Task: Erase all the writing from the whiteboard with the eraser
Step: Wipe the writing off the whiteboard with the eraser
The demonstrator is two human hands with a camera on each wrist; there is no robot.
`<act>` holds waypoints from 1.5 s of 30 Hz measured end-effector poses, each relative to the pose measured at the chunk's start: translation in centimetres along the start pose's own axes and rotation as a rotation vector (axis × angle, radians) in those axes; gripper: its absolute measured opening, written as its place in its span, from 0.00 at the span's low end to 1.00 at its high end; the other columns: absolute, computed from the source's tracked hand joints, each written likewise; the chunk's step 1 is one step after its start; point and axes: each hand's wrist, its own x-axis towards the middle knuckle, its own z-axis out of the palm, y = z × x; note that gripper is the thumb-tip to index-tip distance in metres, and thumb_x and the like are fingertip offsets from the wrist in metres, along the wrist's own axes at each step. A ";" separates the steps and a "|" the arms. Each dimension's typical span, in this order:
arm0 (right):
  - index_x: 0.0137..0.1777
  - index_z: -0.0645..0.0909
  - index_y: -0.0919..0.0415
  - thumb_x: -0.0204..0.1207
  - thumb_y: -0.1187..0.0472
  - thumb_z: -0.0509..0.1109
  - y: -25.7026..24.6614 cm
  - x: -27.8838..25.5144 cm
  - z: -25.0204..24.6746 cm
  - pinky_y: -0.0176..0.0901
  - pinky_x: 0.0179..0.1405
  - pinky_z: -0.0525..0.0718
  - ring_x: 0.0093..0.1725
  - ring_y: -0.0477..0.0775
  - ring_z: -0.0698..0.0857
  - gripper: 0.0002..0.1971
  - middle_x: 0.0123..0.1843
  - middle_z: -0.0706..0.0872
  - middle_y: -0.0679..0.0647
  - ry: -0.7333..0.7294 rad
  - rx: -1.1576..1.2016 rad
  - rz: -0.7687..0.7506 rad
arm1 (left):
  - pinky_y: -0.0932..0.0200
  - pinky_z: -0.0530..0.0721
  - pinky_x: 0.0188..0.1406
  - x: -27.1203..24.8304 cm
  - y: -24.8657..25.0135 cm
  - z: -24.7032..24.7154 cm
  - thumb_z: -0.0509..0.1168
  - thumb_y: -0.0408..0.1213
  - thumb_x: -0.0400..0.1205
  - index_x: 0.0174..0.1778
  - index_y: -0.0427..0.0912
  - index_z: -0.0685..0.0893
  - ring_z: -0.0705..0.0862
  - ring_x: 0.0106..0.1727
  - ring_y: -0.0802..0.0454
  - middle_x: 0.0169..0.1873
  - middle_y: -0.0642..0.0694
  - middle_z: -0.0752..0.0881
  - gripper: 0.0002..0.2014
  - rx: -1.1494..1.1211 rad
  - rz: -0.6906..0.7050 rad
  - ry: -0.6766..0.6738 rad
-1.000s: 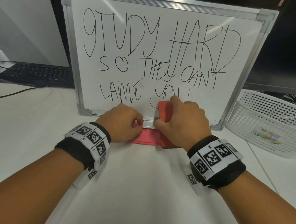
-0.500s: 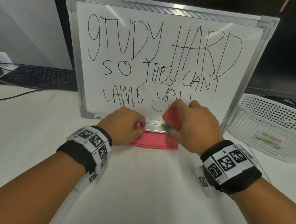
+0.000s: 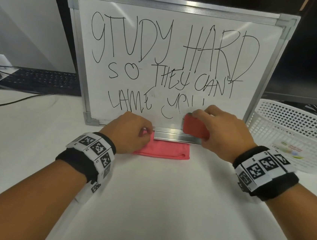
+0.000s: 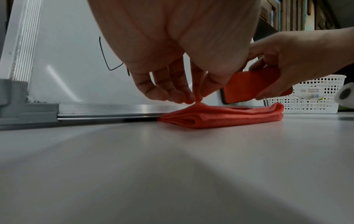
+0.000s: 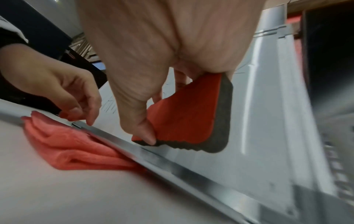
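Note:
The whiteboard (image 3: pixel 184 15) stands propped upright on the white table, covered with three lines of black handwriting. My right hand (image 3: pixel 211 129) grips a red eraser (image 3: pixel 195 126) with a dark felt face (image 5: pixel 224 121), thumb on its lower edge and fingers on top. The eraser is tilted, just above the board's metal ledge (image 3: pixel 177 137) and below the word "YOU". My left hand (image 3: pixel 148 133) pinches the top layer of a folded pink cloth (image 3: pixel 166 150) lying against the ledge. In the left wrist view the fingertips (image 4: pixel 193 99) pull the cloth (image 4: pixel 229 118) up into a small peak.
A white perforated basket (image 3: pixel 289 133) stands right of the board, close to my right wrist. A black keyboard (image 3: pixel 40 80) and a cable (image 3: pixel 18 101) lie at the back left. A dark monitor (image 3: pixel 316 58) stands behind the board.
My right hand has lifted the eraser off the cloth and carried it right, up to the board's lower edge. The left hand has stayed on the cloth.

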 end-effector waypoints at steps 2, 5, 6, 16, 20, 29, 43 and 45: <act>0.73 0.70 0.42 0.70 0.53 0.79 -1.3 0.9 0.2 0.51 0.38 0.83 0.47 0.64 0.83 0.33 0.62 0.76 0.52 0.014 0.039 -0.027 | 0.58 0.81 0.39 -0.1 0.1 -0.1 0.65 0.39 0.78 0.46 0.51 0.90 0.80 0.33 0.62 0.28 0.57 0.83 0.08 0.005 0.001 0.006; 0.68 0.67 0.38 0.69 0.54 0.80 -2.6 1.7 0.4 0.54 0.37 0.86 0.41 0.62 0.81 0.32 0.60 0.73 0.53 0.026 0.063 -0.063 | 0.56 0.84 0.41 -0.2 0.0 -0.1 0.65 0.41 0.77 0.46 0.51 0.90 0.80 0.33 0.61 0.28 0.57 0.83 0.09 0.003 0.005 0.017; 0.66 0.65 0.36 0.69 0.53 0.80 -2.7 1.7 0.4 0.53 0.36 0.85 0.40 0.62 0.80 0.32 0.59 0.73 0.53 0.031 0.073 -0.068 | 0.54 0.85 0.41 -0.3 -0.1 -0.2 0.63 0.42 0.76 0.46 0.51 0.90 0.80 0.32 0.61 0.28 0.57 0.83 0.10 -0.002 0.001 0.020; 0.68 0.71 0.42 0.67 0.49 0.80 -1.6 0.9 -0.2 0.55 0.39 0.85 0.40 0.60 0.77 0.30 0.59 0.72 0.54 0.044 0.107 -0.030 | 0.49 0.88 0.47 -1.0 -1.5 -1.0 0.65 0.41 0.78 0.49 0.52 0.90 0.84 0.38 0.54 0.34 0.56 0.85 0.08 0.016 -0.073 0.051; 0.65 0.67 0.37 0.66 0.55 0.79 -3.5 2.3 0.4 0.53 0.35 0.83 0.40 0.62 0.78 0.32 0.59 0.72 0.53 0.046 0.126 -0.062 | 0.49 0.88 0.47 -1.1 -1.6 -1.1 0.64 0.42 0.78 0.49 0.53 0.89 0.85 0.39 0.53 0.33 0.57 0.86 0.09 0.030 -0.097 0.076; 0.70 0.75 0.41 0.68 0.58 0.78 -4.9 3.1 0.5 0.49 0.35 0.80 0.41 0.61 0.77 0.30 0.59 0.73 0.53 0.046 0.146 -0.099 | 0.49 0.89 0.43 -1.7 -2.3 -1.4 0.64 0.41 0.80 0.46 0.51 0.90 0.84 0.35 0.53 0.31 0.57 0.84 0.08 0.033 -0.120 0.106; 0.70 0.76 0.43 0.68 0.56 0.79 -5.8 3.3 0.8 0.54 0.37 0.86 0.42 0.60 0.78 0.29 0.59 0.73 0.53 0.060 0.125 -0.126 | 0.49 0.89 0.43 -1.8 -2.9 -1.6 0.65 0.41 0.79 0.44 0.51 0.89 0.85 0.36 0.51 0.30 0.56 0.83 0.07 0.033 -0.159 0.126; 0.70 0.76 0.44 0.69 0.57 0.78 -6.5 3.6 0.9 0.53 0.38 0.84 0.42 0.59 0.75 0.28 0.60 0.73 0.53 0.056 0.125 -0.139 | 0.50 0.89 0.43 -1.8 -3.1 -1.7 0.65 0.41 0.80 0.44 0.51 0.89 0.85 0.36 0.51 0.30 0.55 0.84 0.07 0.035 -0.168 0.130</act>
